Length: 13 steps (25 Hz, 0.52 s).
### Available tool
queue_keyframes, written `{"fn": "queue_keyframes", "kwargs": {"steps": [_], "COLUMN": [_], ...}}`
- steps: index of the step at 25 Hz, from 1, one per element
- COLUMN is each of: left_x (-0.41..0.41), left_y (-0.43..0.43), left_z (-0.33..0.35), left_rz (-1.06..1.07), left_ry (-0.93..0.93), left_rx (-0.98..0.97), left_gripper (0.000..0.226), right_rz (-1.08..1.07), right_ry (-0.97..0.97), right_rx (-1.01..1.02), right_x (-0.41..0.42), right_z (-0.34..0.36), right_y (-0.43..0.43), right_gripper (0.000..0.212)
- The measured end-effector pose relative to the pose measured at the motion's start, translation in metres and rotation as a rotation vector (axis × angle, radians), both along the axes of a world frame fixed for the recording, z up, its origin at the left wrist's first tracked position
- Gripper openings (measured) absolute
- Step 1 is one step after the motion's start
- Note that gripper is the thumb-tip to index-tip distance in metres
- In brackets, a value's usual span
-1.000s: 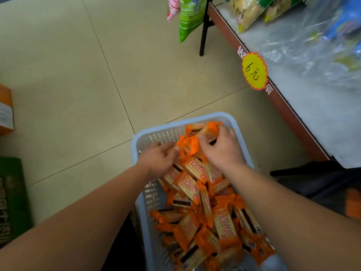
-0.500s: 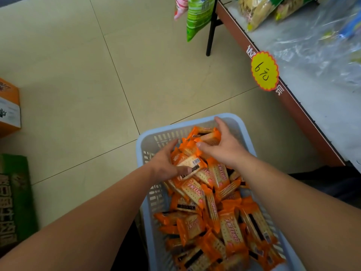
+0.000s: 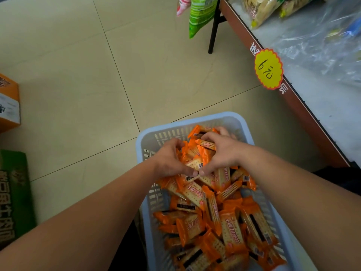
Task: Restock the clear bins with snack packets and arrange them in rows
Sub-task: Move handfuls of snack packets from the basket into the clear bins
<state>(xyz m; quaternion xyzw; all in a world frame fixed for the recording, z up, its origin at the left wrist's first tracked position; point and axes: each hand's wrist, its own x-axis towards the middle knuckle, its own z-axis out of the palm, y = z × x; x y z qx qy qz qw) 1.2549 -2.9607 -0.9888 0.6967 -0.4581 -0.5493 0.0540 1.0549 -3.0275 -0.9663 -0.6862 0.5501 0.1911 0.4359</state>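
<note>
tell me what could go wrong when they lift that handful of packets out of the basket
1. The left hand and right hand squeeze a loose bunch of orange packets from the sides only. On lifting, some may slip back into the blue basket or onto the floor.
2. The packets point in mixed directions, so they would likely need sorting before going in rows.
3. A hard squeeze might crush their contents.

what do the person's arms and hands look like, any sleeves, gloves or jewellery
Both forearms are bare as far as the frame shows, no sleeves. The left hand and right hand wear no gloves, and neither wrist has a watch or band. No ring shows, though some fingers are hidden among the snack packets. The thumbnails look short and unpainted.
</note>
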Motion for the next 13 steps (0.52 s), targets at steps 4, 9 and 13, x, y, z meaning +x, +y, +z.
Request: {"fn": "queue_keyframes", "kwargs": {"steps": [4, 9, 13], "left_x": [-0.002, -0.008, -0.017], "left_y": [0.000, 0.011, 0.021], "left_z": [0.005, 0.012, 0.022], "left_rz": [-0.093, -0.028, -0.018], "left_ry": [0.026, 0.011, -0.112], "left_rx": [0.027, 0.026, -0.136], "left_gripper": [0.135, 0.101, 0.081], "right_rz": [-0.030, -0.202, -0.300], "right_ry": [0.020, -0.152, -0.179], "right_rx": [-0.081, -0.095, -0.233], "right_x": [-0.004, -0.023, -0.023], "right_z": [-0.004, 0.004, 0.006], "right_y": [0.005, 0.005, 0.024], "right_gripper": [0.109, 0.082, 0.064]}}
